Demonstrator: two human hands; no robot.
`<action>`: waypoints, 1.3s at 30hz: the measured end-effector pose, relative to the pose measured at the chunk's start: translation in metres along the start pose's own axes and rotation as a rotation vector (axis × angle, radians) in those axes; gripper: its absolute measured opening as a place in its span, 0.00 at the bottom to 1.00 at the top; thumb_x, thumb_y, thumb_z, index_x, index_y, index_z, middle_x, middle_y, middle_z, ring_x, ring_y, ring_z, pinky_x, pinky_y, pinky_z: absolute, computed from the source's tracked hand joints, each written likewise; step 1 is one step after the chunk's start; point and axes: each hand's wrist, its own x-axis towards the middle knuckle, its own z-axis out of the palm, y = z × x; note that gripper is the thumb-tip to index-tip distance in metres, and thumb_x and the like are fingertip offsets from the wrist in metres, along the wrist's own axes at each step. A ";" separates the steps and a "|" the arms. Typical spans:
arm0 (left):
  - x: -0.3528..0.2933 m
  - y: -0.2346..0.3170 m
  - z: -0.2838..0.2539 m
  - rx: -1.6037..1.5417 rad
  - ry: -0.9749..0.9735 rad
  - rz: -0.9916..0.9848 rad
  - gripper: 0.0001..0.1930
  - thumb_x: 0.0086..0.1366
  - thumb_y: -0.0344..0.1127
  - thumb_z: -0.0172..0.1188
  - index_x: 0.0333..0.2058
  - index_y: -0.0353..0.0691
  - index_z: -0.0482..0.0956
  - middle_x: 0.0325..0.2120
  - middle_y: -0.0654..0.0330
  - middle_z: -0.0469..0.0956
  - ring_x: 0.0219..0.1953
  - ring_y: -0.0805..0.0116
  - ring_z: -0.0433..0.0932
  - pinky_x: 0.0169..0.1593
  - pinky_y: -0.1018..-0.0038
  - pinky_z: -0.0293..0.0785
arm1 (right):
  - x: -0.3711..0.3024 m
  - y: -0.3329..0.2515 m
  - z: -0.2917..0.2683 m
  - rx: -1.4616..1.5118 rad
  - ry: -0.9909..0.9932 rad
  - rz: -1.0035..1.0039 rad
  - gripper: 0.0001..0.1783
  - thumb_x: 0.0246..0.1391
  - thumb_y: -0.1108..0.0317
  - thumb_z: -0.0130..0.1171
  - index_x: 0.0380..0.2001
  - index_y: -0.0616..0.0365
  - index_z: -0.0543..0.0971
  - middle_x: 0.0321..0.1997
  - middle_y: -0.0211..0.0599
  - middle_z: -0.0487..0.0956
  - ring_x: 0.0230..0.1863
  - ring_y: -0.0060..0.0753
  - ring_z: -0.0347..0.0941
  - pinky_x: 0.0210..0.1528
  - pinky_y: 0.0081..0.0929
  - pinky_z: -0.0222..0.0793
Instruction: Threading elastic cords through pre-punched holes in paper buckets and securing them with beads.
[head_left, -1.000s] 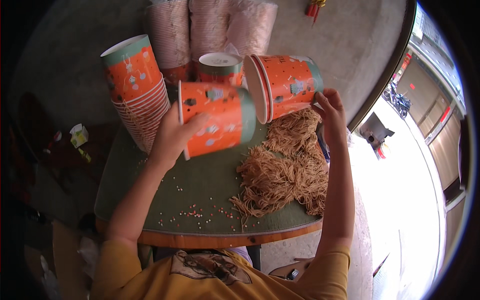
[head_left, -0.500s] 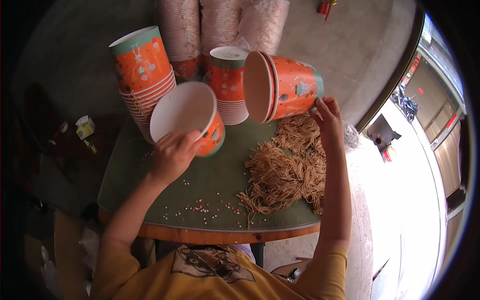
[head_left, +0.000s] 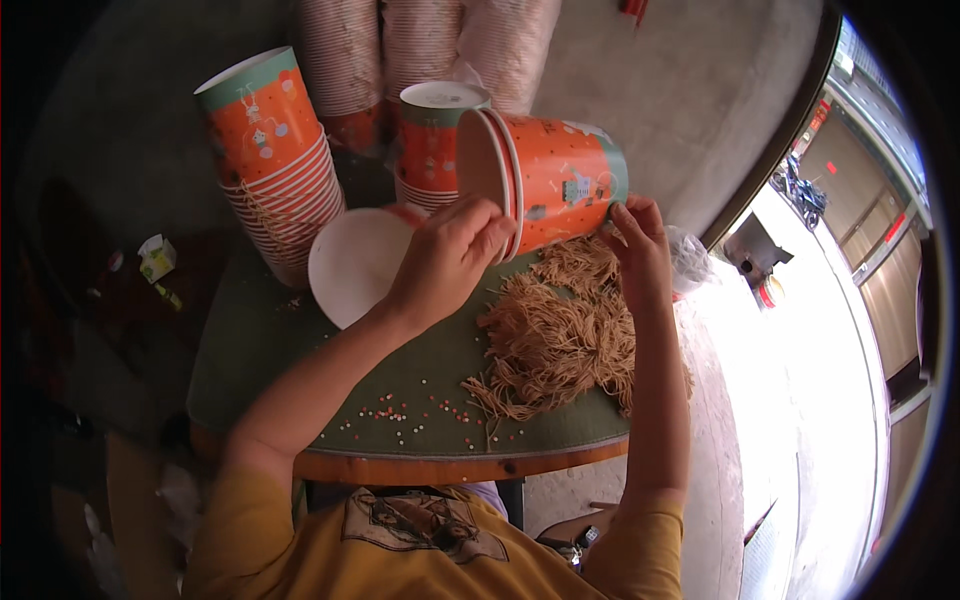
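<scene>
A small nest of orange paper buckets (head_left: 570, 185), with white rims and green bands at the base, is held tilted on its side above the table, mouths facing left. My left hand (head_left: 450, 250) is closed at the lower part of their rims, fingertips partly hidden. At the base end, my right hand (head_left: 640, 235) grips the nest with thumb and fingers. A single paper bucket (head_left: 350, 265) rests tilted on the table left of my left hand, its white inside showing; my forearm and hand cover part of it.
A tall stack of upside-down buckets (head_left: 275, 170) stands at left, a shorter stack (head_left: 428, 150) behind my hands. Plastic-wrapped bucket stacks (head_left: 425, 50) stand behind. Bundles of tan cord (head_left: 555, 345) lie at right, and small red and white beads (head_left: 385, 412) are scattered near the front edge.
My left hand has let go of the single bucket, which now rests on the table, and has moved right to the nest's rims. My right hand still holds the nest.
</scene>
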 end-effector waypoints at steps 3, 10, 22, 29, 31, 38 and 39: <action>0.007 0.009 0.013 -0.296 0.051 -0.254 0.07 0.60 0.26 0.58 0.29 0.34 0.68 0.24 0.53 0.71 0.24 0.57 0.74 0.29 0.67 0.69 | 0.002 0.005 -0.004 0.024 -0.004 -0.015 0.04 0.60 0.67 0.58 0.37 0.48 0.73 0.41 0.20 0.77 0.44 0.16 0.73 0.45 0.22 0.71; 0.022 -0.010 0.005 -0.012 0.235 -0.124 0.10 0.59 0.26 0.59 0.27 0.37 0.63 0.19 0.60 0.67 0.22 0.65 0.69 0.30 0.70 0.68 | 0.006 0.019 -0.012 0.084 0.004 0.014 0.04 0.60 0.66 0.58 0.37 0.48 0.73 0.40 0.20 0.76 0.44 0.17 0.72 0.47 0.24 0.69; -0.005 0.006 -0.113 0.068 0.672 -0.223 0.14 0.72 0.40 0.46 0.41 0.31 0.70 0.33 0.58 0.71 0.36 0.72 0.70 0.44 0.74 0.68 | 0.026 0.143 -0.074 0.599 0.253 0.516 0.18 0.61 0.65 0.57 0.53 0.56 0.70 0.53 0.35 0.73 0.50 0.33 0.73 0.51 0.28 0.74; -0.117 0.017 -0.206 1.195 0.787 0.017 0.20 0.72 0.41 0.39 0.44 0.28 0.70 0.36 0.51 0.73 0.34 0.63 0.72 0.35 0.68 0.71 | -0.034 0.084 -0.002 -0.825 0.233 -0.210 0.30 0.54 0.67 0.63 0.57 0.63 0.64 0.51 0.50 0.73 0.46 0.38 0.75 0.42 0.34 0.74; -0.137 0.026 -0.221 0.779 0.904 -0.102 0.17 0.71 0.40 0.41 0.42 0.29 0.69 0.34 0.52 0.74 0.30 0.67 0.72 0.30 0.74 0.71 | -0.074 0.056 0.058 -0.679 -0.095 -0.076 0.36 0.53 0.67 0.63 0.63 0.58 0.60 0.55 0.44 0.72 0.48 0.35 0.74 0.44 0.29 0.74; -0.180 0.006 -0.238 0.793 0.840 -0.033 0.16 0.70 0.38 0.44 0.42 0.27 0.68 0.41 0.46 0.73 0.39 0.63 0.74 0.39 0.71 0.74 | -0.090 0.077 0.140 -1.091 -0.443 -0.432 0.29 0.51 0.69 0.55 0.57 0.57 0.64 0.31 0.49 0.77 0.30 0.52 0.78 0.28 0.44 0.75; -0.204 0.001 -0.255 0.735 0.756 -0.042 0.17 0.72 0.37 0.43 0.50 0.29 0.69 0.43 0.46 0.75 0.42 0.60 0.75 0.47 0.66 0.74 | -0.079 0.070 0.143 -1.093 -0.410 -0.298 0.26 0.51 0.69 0.55 0.55 0.58 0.64 0.28 0.52 0.78 0.29 0.54 0.77 0.27 0.46 0.75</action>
